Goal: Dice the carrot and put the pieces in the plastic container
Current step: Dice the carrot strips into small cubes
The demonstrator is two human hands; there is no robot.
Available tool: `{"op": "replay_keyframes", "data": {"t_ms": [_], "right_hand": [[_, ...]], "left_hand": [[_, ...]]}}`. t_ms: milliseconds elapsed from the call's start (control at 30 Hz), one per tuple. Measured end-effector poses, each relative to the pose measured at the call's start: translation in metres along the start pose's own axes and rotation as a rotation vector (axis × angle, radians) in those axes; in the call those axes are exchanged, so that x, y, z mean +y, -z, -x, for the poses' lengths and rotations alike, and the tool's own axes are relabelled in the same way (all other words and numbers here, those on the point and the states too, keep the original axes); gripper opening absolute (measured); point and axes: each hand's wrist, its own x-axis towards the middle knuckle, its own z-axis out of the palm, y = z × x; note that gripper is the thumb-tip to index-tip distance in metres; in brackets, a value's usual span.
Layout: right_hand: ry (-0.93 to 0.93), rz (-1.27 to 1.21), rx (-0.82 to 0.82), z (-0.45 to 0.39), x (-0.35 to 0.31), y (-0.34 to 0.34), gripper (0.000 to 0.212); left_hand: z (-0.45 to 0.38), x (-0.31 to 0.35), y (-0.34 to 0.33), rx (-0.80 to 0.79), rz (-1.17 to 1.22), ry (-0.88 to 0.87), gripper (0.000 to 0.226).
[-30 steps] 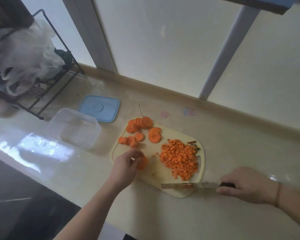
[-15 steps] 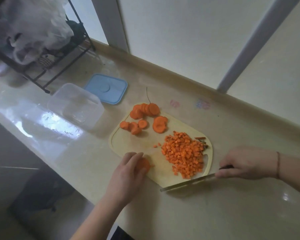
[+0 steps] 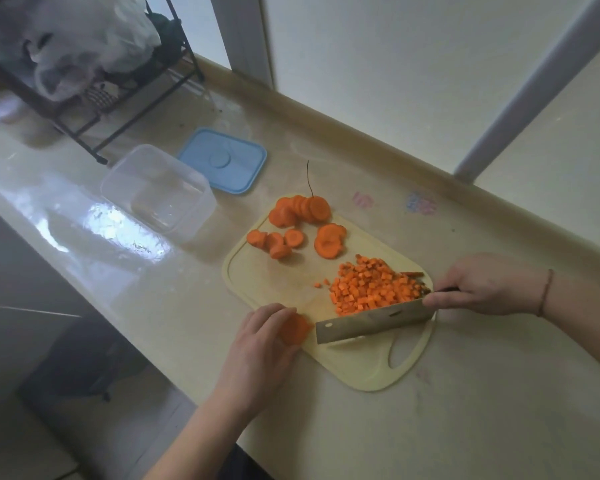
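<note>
A pale cutting board (image 3: 278, 285) lies on the counter. A heap of diced carrot (image 3: 371, 289) covers its right side, and several carrot rounds (image 3: 302, 209) lie at its far end. My left hand (image 3: 260, 341) holds a small stack of carrot slices (image 3: 293, 329) down at the board's near edge. My right hand (image 3: 482, 285) grips the cleaver (image 3: 371, 322), whose broad blade stands on the board between the stack and the diced heap. The clear plastic container (image 3: 160, 192) sits empty to the left of the board.
A blue lid (image 3: 224, 161) lies behind the container. A black wire rack (image 3: 94, 98) with a crumpled plastic bag stands at the far left. The counter's front edge runs close to my left hand. A wall with a raised ledge borders the far side.
My right hand has brought the cleaver from off the board's near edge onto the board, beside the carrot stack. My left hand stays on the slices.
</note>
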Motion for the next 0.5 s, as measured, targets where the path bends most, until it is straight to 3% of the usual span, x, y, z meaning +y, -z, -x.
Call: {"op": "replay_keyframes", "data": {"t_ms": [300,500], "right_hand": [[-0.006,-0.005,0.005,-0.0040,-0.0027,0.0007,0.101],[-0.006,-0.031,0.010,-0.0049,-0.0088,0.0024,0.093]], "left_hand": [[0.0056,-0.0008,-0.0058,0.049,0.004,-0.010,0.046],[0.0053,0.0006,-0.0035,0.060,0.029,-0.029,0.044]]}}
